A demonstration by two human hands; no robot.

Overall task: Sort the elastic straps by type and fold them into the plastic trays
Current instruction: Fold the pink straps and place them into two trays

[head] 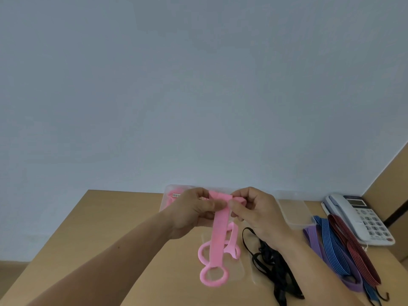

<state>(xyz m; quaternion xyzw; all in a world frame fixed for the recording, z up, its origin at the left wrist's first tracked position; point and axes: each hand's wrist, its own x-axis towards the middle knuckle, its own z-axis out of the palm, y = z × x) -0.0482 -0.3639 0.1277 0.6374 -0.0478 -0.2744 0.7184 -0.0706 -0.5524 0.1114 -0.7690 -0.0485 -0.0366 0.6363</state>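
We are pinching the folded top of the pink strap between the curled thumbs and fingers of our left hand and right hand, its ringed end hanging down over the table, with black straps lying near and purple, blue and red straps lying further right.
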